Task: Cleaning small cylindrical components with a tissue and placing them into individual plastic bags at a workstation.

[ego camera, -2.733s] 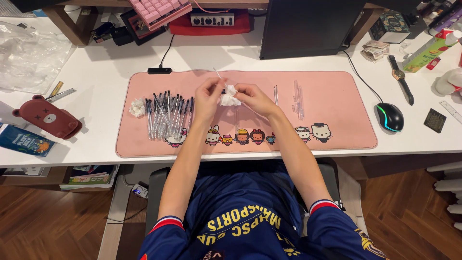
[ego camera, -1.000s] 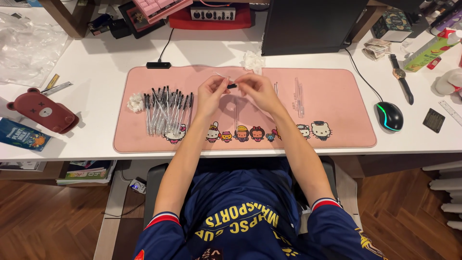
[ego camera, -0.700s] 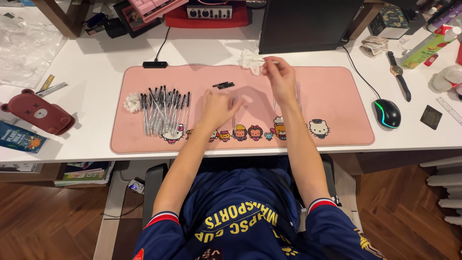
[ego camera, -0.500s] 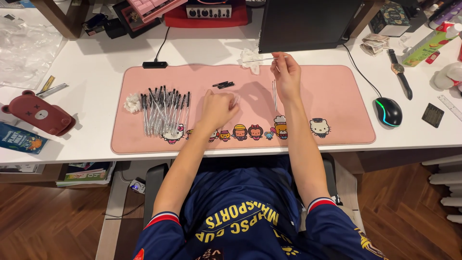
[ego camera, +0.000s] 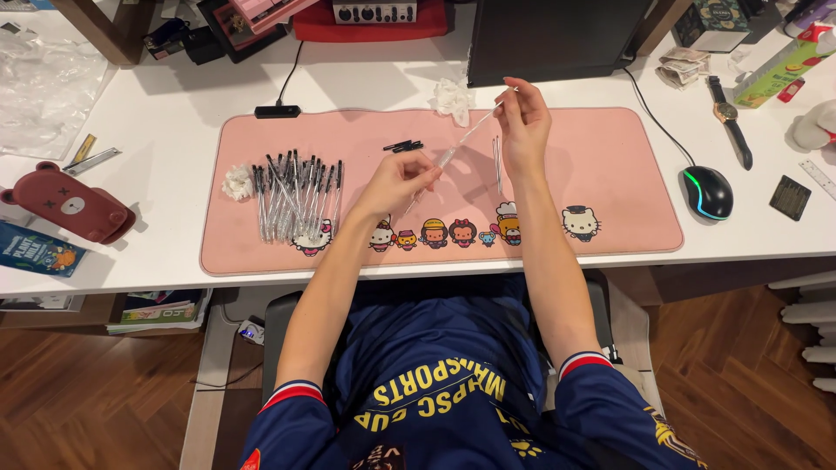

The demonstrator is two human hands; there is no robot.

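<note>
Above a pink desk mat (ego camera: 610, 157) on the white worktop (ego camera: 174, 122), the left hand (ego camera: 396, 183) and right hand (ego camera: 522, 126) each pinch one end of a clear pen barrel (ego camera: 457, 150), near a row of pens (ego camera: 296, 204).

Relative to the pink desk mat (ego camera: 610, 148): blue packet (ego camera: 35, 252) sat far left, green carton (ego camera: 766, 74) upper right, dark box (ego camera: 710, 22) beside it.

Two tissue wads (ego camera: 452, 94) (ego camera: 237, 182), one mouse (ego camera: 706, 192), one wristwatch (ego camera: 728, 118).
</note>
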